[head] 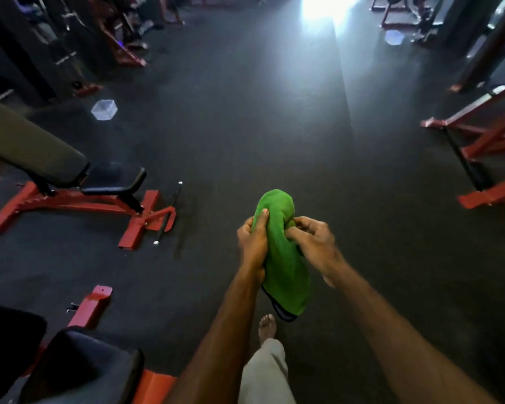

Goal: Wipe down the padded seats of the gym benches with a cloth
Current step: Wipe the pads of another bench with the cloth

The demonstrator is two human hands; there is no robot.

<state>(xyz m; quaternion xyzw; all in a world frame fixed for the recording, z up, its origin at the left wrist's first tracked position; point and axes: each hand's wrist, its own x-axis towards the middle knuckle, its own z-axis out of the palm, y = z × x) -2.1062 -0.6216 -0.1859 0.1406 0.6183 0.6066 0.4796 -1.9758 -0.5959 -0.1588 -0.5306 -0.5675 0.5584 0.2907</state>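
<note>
A green cloth hangs bunched in front of me, over the dark floor. My left hand grips its left side with the thumb on top. My right hand pinches the cloth's right side with curled fingers. A red-framed gym bench stands at the left, with a black padded seat and a raised grey-black backrest. Another bench's dark padded seat fills the lower left corner, close to me.
A clear plastic container lies on the dark rubber floor beyond the left bench. Red machine frames stand at the right edge, and more equipment lines the far left and back. My bare foot is under the cloth. Glare brightens the top centre.
</note>
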